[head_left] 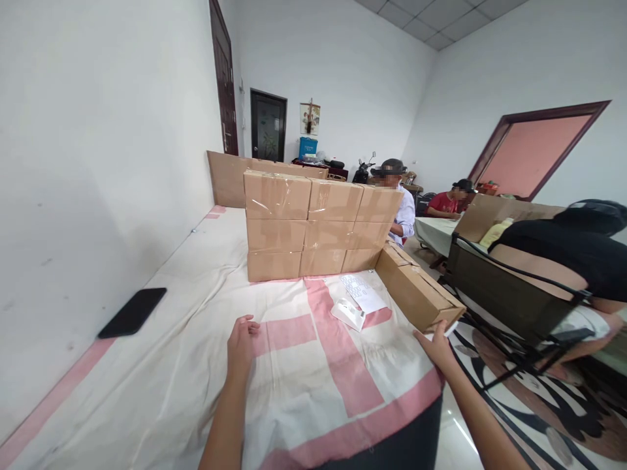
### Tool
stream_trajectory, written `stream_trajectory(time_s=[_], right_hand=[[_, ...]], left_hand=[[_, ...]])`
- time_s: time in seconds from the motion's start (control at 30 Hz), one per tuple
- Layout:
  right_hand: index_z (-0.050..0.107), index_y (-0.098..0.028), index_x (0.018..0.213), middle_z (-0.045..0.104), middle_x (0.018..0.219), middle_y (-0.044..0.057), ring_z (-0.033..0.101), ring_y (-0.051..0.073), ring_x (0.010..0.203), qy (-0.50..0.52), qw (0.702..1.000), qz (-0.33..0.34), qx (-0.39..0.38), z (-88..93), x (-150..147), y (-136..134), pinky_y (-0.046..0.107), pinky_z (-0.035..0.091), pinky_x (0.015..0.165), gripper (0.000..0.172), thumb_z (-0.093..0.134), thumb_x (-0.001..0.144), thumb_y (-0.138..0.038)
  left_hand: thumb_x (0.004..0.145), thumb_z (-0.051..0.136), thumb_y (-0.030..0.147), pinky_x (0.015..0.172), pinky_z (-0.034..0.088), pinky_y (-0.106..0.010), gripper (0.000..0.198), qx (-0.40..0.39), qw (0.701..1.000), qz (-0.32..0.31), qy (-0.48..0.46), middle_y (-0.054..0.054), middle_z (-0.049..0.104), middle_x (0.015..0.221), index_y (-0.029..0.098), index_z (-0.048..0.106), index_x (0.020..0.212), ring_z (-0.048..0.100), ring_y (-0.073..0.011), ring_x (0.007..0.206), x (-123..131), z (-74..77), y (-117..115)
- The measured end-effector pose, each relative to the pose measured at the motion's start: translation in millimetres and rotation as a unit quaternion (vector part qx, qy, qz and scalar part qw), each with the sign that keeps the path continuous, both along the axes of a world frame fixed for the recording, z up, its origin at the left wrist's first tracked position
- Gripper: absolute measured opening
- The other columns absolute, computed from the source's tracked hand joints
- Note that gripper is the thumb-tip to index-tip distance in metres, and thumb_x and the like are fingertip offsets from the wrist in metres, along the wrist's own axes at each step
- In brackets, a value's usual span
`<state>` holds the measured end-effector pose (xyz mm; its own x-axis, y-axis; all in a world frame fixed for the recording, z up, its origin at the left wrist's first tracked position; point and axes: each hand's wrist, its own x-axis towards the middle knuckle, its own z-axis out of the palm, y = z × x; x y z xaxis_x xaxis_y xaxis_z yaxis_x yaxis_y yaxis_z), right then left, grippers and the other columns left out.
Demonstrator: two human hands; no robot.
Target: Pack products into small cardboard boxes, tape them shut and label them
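My left hand [241, 346] rests on the white and pink cloth [313, 391] covering the table, fingers loosely curled, holding nothing. My right hand [437, 347] is at the table's right edge, its fingers touching the near end of a long cardboard box [418, 290] that lies along that edge. A white packet [347, 313] and a printed paper slip [362, 292] lie on the cloth between my hands and the stacked boxes.
A wall of stacked cardboard boxes [318, 228] crosses the table, with flat cardboard [228, 176] behind. A black phone [132, 312] lies by the left wall. A person in black [563, 254] sits on a chair at right; two others sit further back.
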<state>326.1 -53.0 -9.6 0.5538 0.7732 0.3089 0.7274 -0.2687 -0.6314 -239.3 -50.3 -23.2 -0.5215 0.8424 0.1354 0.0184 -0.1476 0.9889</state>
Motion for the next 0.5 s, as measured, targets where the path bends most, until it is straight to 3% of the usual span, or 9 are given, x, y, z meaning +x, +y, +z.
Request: stream_trajectory(time_s=[0.1, 0.27, 0.4, 0.5], right_hand=[[0.003, 0.002, 0.159, 0.054, 0.138, 0.033, 0.054, 0.046, 0.129, 0.048, 0.998, 0.018, -0.032, 0.3, -7.2, -4.8, 0.054, 0.043, 0.102, 0.13, 0.062, 0.066, -0.067], [-0.005, 0.004, 0.158, 0.053, 0.141, 0.033, 0.054, 0.047, 0.131, 0.074, 0.997, 0.032, -0.006, -9.2, -14.5, -3.3, 0.055, 0.044, 0.104, 0.137, 0.065, 0.062, -0.065], [0.007, 0.0, 0.161, 0.047, 0.15, 0.029, 0.05, 0.046, 0.137, 0.08, 0.995, 0.061, -0.006, -48.3, -53.8, -24.9, 0.055, 0.044, 0.107, 0.127, 0.057, 0.068, -0.072], [0.025, -0.012, 0.16, 0.055, 0.146, 0.021, 0.054, 0.041, 0.135, 0.13, 0.984, 0.104, -0.058, -84.9, -88.0, -46.6, 0.053, 0.049, 0.104, 0.107, 0.044, 0.075, -0.075]], left_hand=[[0.089, 0.04, 0.06, 0.072, 0.049, -0.032, 0.046, -0.014, 0.999, -0.017, 0.025, -0.002, 0.067, 0.075, 0.02, 0.062, 0.098, 0.062, -0.019, 0.07, 1.9, 1.4, -2.4], [0.091, 0.042, 0.054, 0.075, 0.049, -0.033, 0.038, -0.034, 0.996, -0.026, 0.081, -0.001, 0.067, 0.076, 0.022, 0.062, 0.098, 0.062, -0.0202, 0.074, 6.2, 6.6, -9.1], [0.095, 0.04, 0.056, 0.074, 0.047, -0.033, 0.04, -0.044, 0.99, -0.044, 0.123, -0.001, 0.067, 0.078, 0.024, 0.062, 0.097, 0.063, -0.0217, 0.077, 8.4, 8.5, -20.4], [0.096, 0.041, 0.056, 0.073, 0.045, -0.032, 0.038, -0.053, 0.983, -0.071, 0.159, 0.0, 0.067, 0.077, 0.025, 0.061, 0.09, 0.063, -0.0217, 0.077, 10.2, 10.1, -28.7]])
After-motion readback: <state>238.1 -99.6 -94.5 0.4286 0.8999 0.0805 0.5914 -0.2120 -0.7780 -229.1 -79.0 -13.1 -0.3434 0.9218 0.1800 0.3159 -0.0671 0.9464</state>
